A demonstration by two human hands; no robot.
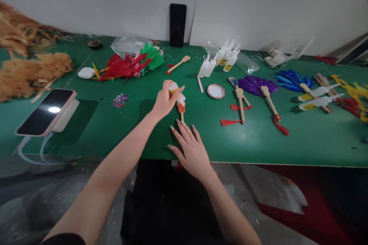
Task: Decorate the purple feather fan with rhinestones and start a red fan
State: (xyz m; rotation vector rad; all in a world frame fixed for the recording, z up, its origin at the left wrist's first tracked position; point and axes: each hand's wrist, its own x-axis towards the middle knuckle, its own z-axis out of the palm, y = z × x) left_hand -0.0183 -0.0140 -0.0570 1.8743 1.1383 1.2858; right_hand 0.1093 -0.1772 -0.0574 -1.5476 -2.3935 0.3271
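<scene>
My left hand (163, 103) is closed around a small bottle (173, 88) with a yellow patch, thumb on one side and fingers on the other. The bottle is tilted, its base up and to the left, its white nozzle end slanting down to the right and toward me, over an orange piece (181, 107) on a wooden stick (182, 116). The stick lies on the green table (159, 138) in front of me, its long axis running nearly straight away from my body, orange end farther off, bare end toward me.

My right hand (194, 153) is spread, palm down, fingers apart, with fingertips at the stick's near end.

My thumb and fingers cover the bottle's middle. The nozzle tip blurs into the orange piece, so I can't tell whether they touch. My fingertips meet the stick's near end, and I can't make out exactly where it stops. Both my forearms are cut off at the bottom.
</scene>
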